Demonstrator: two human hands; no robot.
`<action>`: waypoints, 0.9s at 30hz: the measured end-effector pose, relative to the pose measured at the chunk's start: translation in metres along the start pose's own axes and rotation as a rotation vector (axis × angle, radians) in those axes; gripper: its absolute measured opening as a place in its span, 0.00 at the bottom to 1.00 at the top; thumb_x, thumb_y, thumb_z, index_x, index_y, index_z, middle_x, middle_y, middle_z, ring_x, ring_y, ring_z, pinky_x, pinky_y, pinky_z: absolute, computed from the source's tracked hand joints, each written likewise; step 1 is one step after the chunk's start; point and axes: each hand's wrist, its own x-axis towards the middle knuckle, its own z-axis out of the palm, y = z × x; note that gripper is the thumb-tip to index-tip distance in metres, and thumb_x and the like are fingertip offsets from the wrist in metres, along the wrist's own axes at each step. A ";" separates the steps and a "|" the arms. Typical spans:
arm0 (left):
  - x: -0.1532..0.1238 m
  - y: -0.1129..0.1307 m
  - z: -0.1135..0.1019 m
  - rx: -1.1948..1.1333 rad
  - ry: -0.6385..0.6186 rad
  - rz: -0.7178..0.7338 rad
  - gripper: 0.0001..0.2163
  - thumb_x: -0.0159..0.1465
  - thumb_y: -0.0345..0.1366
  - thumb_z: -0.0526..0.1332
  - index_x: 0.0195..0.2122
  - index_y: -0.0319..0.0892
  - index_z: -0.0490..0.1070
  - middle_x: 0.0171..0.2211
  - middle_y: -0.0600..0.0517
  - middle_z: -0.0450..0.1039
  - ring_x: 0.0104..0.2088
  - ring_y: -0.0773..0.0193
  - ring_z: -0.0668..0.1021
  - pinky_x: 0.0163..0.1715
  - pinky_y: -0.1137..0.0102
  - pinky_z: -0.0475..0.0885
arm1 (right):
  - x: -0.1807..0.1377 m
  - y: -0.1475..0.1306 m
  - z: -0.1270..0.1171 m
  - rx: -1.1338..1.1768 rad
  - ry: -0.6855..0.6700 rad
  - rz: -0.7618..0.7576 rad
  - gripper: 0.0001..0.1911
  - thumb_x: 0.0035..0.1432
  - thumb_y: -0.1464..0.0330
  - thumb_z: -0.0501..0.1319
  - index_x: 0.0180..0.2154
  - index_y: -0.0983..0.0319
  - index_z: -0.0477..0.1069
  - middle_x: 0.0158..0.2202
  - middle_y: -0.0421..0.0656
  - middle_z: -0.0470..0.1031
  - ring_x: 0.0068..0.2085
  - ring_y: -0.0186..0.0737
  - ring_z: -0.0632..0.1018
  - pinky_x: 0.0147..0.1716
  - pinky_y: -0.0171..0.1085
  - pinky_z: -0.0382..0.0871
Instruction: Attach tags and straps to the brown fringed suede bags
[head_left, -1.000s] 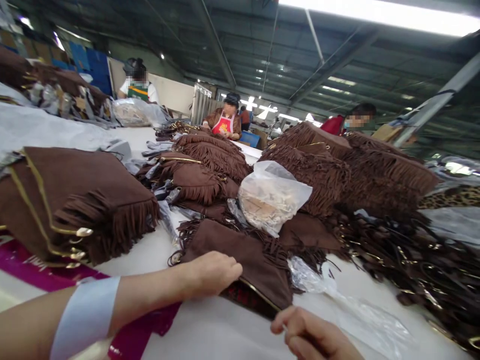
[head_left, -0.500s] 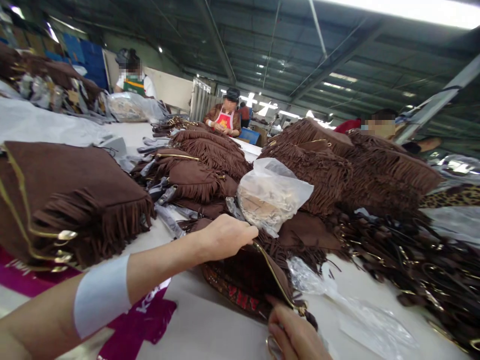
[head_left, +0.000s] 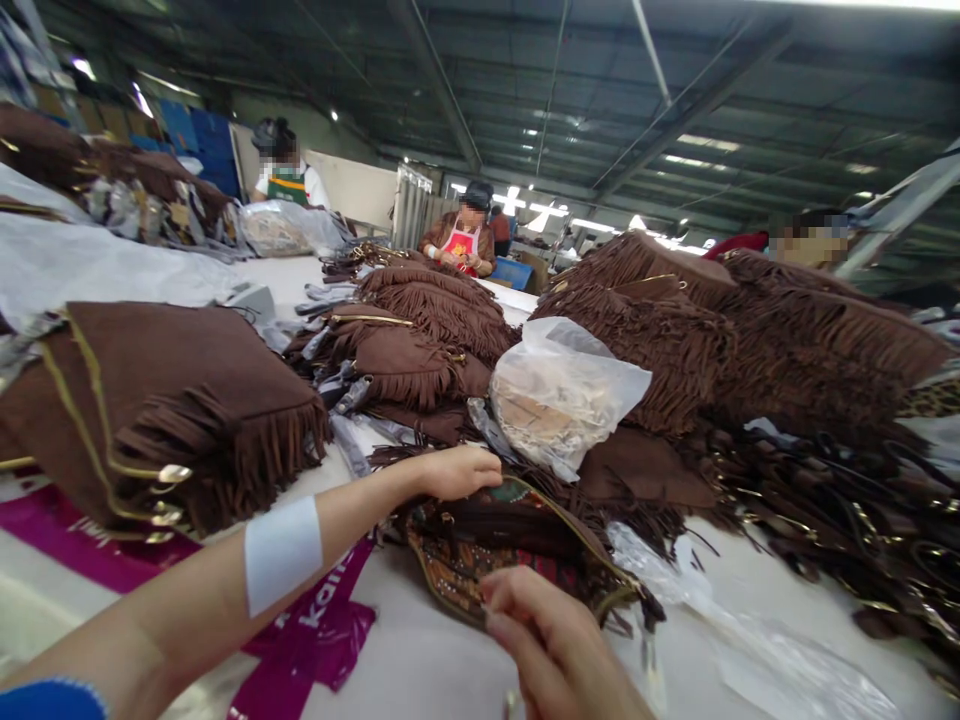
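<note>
Readable text: white lettering starting "ka" on the purple plastic wrapper (head_left: pixel 341 655) at 7 o'clock (rest lost in the creases, not guessing). Red marks on the patterned lining (head_left: pixel 531 566) of the brown fringed zip bag (head_left: pixel 502 530): can't make them out. Bag sits just on the 5 side of 6 o'clock, on the white tabletop (head_left: pixel 427 660), mouth gaping. Left arm runs in from 8, elbow nearly straight, pale band (head_left: pixel 283 555) round the forearm; left hand (head_left: pixel 459 472) knuckles up, fingers curled closed on the bag's far rim. Right hand (head_left: pixel 551 635) comes in from 5, fingers half curled, thumb and index tips over the near side of the mouth; can't tell if it has hold of anything. Stacked fringed bags (head_left: pixel 195 370) at 9, clear bag of pale contents (head_left: pixel 566 395) toward 4, dark strap heap (head_left: pixel 847 540) also 4, farther out. Co-worker in red apron (head_left: pixel 460 243) at 12.
</note>
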 end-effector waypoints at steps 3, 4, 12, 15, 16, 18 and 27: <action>0.004 -0.016 0.011 -0.111 -0.008 -0.046 0.11 0.65 0.31 0.52 0.24 0.40 0.63 0.23 0.58 0.62 0.26 0.68 0.66 0.26 0.75 0.62 | 0.039 0.000 0.010 0.114 -0.070 0.177 0.06 0.53 0.64 0.56 0.25 0.58 0.64 0.21 0.34 0.69 0.13 0.29 0.64 0.11 0.29 0.54; 0.005 -0.020 0.015 -0.140 -0.004 -0.057 0.11 0.65 0.31 0.52 0.24 0.40 0.63 0.22 0.58 0.62 0.25 0.68 0.66 0.25 0.75 0.62 | 0.049 0.001 0.013 0.145 -0.088 0.192 0.06 0.51 0.64 0.56 0.25 0.58 0.64 0.18 0.33 0.67 0.13 0.29 0.63 0.11 0.28 0.53; -0.012 -0.017 0.011 -0.249 0.160 -0.024 0.07 0.61 0.31 0.57 0.40 0.39 0.69 0.36 0.52 0.72 0.37 0.62 0.73 0.38 0.72 0.68 | 0.079 0.012 0.012 0.264 -0.043 0.287 0.13 0.44 0.58 0.63 0.21 0.60 0.66 0.10 0.29 0.59 0.12 0.26 0.59 0.12 0.27 0.47; -0.046 -0.005 0.002 -0.173 0.209 0.128 0.19 0.56 0.24 0.59 0.50 0.42 0.65 0.48 0.48 0.70 0.48 0.59 0.72 0.49 0.69 0.66 | 0.078 0.016 0.009 0.356 -0.058 0.332 0.19 0.42 0.53 0.67 0.22 0.62 0.68 0.09 0.29 0.58 0.12 0.24 0.56 0.12 0.27 0.45; -0.058 -0.003 0.001 -0.139 0.200 0.184 0.21 0.56 0.22 0.58 0.50 0.43 0.65 0.51 0.48 0.69 0.50 0.59 0.71 0.50 0.69 0.65 | 0.078 0.017 0.008 0.394 -0.068 0.342 0.21 0.42 0.51 0.68 0.23 0.62 0.69 0.09 0.29 0.58 0.12 0.24 0.54 0.12 0.27 0.45; -0.078 -0.003 0.004 -0.103 0.146 0.256 0.17 0.56 0.20 0.55 0.44 0.43 0.67 0.53 0.48 0.68 0.50 0.60 0.71 0.49 0.70 0.66 | 0.076 0.017 0.008 0.473 -0.084 0.353 0.25 0.40 0.47 0.69 0.24 0.63 0.71 0.09 0.28 0.57 0.12 0.24 0.52 0.12 0.28 0.45; -0.084 -0.025 0.019 -0.112 0.098 0.108 0.17 0.50 0.23 0.67 0.41 0.41 0.74 0.41 0.51 0.71 0.42 0.60 0.74 0.43 0.71 0.69 | 0.074 0.012 0.002 0.763 0.002 0.295 0.26 0.42 0.48 0.73 0.30 0.61 0.71 0.12 0.26 0.53 0.15 0.22 0.43 0.14 0.27 0.38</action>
